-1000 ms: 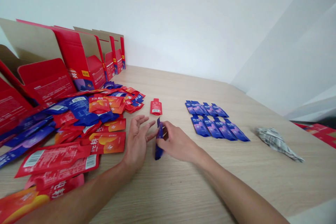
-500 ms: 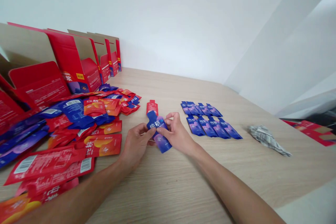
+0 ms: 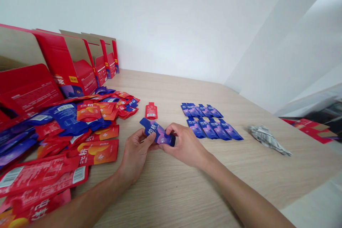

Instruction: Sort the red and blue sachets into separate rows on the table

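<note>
"While a pale wood-grain table (image 3: 165, 192) is filling the lower view, what is standing on it?"

"Open red cardboard boxes (image 3: 57, 51) are lining the left; a loose heap of glossy red and blue pouches (image 3: 96, 149) is lying before them. Two rows of flat blue-purple pouches (image 3: 210, 130) are resting to the right."

"And the hands?"

"Between those groups, both are holding one glossy blue-and-purple necked pouch (image 3: 160, 133). Its long axis is slanting from far left, neck first, to near right."

"Which hand is nearer which end?"

"The bare left hand (image 3: 133, 153) is pinching it nearer the neck, thumb on top; the bare right hand (image 3: 187, 146) is gripping the base, fingers curling, thumb on the near side."
</note>
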Motion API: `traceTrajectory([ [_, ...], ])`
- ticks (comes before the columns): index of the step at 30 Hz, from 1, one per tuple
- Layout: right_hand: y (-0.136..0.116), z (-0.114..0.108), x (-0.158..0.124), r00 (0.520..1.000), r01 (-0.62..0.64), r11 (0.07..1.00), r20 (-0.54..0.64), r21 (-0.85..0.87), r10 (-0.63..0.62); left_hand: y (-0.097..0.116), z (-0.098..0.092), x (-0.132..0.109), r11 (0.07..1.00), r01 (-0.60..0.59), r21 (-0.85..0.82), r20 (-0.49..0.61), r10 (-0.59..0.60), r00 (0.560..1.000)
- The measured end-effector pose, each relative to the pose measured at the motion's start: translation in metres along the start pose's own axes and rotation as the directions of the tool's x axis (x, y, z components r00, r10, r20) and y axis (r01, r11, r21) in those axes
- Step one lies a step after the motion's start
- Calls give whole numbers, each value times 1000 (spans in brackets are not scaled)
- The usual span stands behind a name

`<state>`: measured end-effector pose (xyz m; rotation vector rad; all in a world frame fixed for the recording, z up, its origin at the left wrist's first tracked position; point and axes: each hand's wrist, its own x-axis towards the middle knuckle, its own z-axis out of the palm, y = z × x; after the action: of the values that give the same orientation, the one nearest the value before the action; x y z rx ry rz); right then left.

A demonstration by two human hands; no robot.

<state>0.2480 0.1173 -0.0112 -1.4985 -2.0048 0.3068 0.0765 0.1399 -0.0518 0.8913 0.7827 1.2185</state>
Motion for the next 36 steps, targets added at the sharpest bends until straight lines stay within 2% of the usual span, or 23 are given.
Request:
traceTrajectory([
  [4,9,-12,-2,999,26,997,-22,-68,-28,-2,1,-3,998,34,47,25,-35,999],
  [6,24,-30,5,998,-10,992,-57,-124,3,-2,2,-4,994,32,107,37,-36,999],
  [8,50,-57,21,988,-120,971,-125,-205,96,-2,2,-6,984,10,181,72,-23,997],
  [10,84,-85,42,949,-291,896,-218,-336,226,-2,3,-6,967,-22,254,134,-13,991],
  [12,120,-108,65,874,-484,752,-298,-448,385,-3,3,-5,947,-53,317,193,-10,981],
  [14,152,-120,83,794,-607,624,-348,-491,499,-3,3,-4,930,-74,360,226,-10,974],
  [17,183,-119,98,717,-692,532,-379,-488,585,-4,1,-2,919,-74,386,235,-20,972],
  [22,204,-95,102,643,-749,444,-381,-492,664,-7,-2,-1,917,-59,395,240,-40,970],
  [25,209,-85,102,629,-756,415,-386,-507,675,-9,-2,-1,917,-59,395,248,-45,968],
  [31,214,-76,101,636,-746,401,-390,-531,666,-11,-4,-1,914,-77,399,265,-35,964],
  [36,213,-89,99,619,-758,398,-377,-516,689,-11,-5,-2,906,-85,415,270,-33,962],
])
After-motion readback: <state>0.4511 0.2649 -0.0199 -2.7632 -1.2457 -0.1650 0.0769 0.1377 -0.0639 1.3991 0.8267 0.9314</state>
